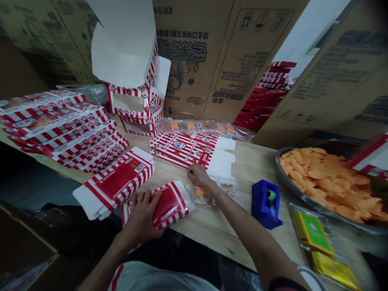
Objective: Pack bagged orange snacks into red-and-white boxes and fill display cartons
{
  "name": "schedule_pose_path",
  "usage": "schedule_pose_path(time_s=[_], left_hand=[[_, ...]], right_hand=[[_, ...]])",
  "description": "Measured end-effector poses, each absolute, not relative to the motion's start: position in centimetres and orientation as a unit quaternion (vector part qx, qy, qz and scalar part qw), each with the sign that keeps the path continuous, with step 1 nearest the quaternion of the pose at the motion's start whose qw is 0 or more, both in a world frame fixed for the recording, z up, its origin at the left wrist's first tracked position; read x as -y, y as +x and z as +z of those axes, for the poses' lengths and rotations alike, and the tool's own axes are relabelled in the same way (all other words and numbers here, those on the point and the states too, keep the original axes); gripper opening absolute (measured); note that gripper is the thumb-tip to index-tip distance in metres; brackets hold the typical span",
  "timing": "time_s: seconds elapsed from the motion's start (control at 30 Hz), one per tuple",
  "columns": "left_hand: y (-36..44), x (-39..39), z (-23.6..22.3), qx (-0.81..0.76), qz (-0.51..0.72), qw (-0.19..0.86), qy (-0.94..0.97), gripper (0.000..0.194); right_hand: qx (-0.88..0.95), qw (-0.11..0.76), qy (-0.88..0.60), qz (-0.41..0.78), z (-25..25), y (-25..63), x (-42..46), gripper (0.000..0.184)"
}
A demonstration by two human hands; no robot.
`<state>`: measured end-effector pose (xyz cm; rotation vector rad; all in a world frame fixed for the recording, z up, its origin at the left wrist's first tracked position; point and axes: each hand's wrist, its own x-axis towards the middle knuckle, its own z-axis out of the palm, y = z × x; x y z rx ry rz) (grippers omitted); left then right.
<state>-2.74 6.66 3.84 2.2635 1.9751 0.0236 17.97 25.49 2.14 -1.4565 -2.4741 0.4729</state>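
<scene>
Cardboard carton (220,52) stands at 12 o'clock; metal basin (303,201) holding orange pieces (327,173), 3 o'clock; blue tape dispenser (260,206), 4 o'clock.

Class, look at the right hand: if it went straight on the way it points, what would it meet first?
The right hand would likely meet the flat striped carton just ahead, though depth is unclear and it might pass above.

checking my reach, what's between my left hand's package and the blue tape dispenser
Head view: clear plastic packets and bare tabletop, with your right forearm across.
</scene>
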Motion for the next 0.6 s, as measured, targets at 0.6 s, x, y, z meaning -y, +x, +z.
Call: schedule_pose_path(time_s=[0.6], left_hand=[[-0.1, -7.2, 3.7, -0.702, 0.022, 0.081, 0.707, 0.102]], right_hand=[[0.783, 0.216, -0.497, 0.305, 0.3, 17.1, -22.8, 0.017]])
